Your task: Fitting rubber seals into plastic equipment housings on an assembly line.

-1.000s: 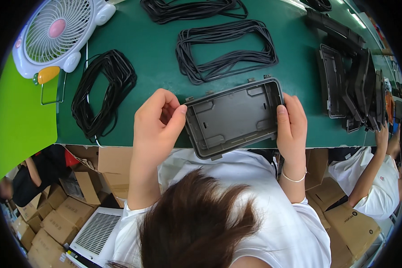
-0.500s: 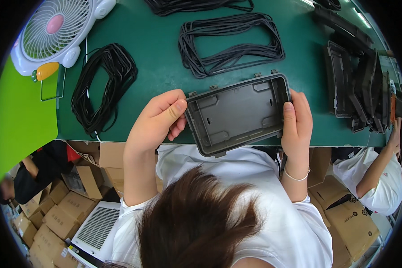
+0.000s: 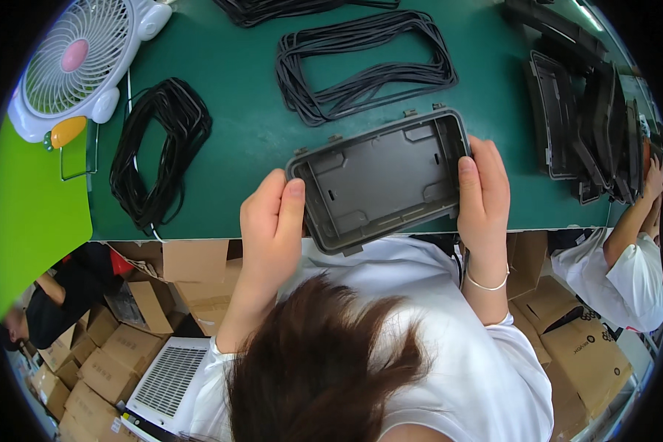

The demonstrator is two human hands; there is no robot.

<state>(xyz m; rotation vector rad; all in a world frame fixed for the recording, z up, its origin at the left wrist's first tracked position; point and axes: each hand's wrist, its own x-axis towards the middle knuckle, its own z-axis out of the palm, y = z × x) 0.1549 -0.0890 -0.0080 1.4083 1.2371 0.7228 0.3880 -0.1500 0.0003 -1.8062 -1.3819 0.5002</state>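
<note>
A dark grey plastic box shell (image 3: pixel 390 180), rectangular with rounded corners and small latch tabs, is held tilted between my two hands with its hollow side up. My left hand (image 3: pixel 271 221) is closed on its left end, thumb lying along the rim. At the other end my right hand (image 3: pixel 484 184) grips the wall, thumb at the rim and fingers behind. Beyond the shell lies a flat coil of black cord (image 3: pixel 306 77). Another black cord coil (image 3: pixel 158 147) rests to the left of my hands.
A white fan (image 3: pixel 74 62) with a pink hub stands at the far left by a bright green sheet (image 3: pixel 44 214). Stacked dark box shells (image 3: pixel 556 118) fill the right side. Cardboard boxes (image 3: pixel 125 346) sit below the table, and a co-worker's arm (image 3: pixel 630 225) reaches in at far right.
My left hand has shifted its hold, its fingers now going behind the shell's left end instead of curling beside it. The view has moved slightly, and the co-worker's hand has risen.
</note>
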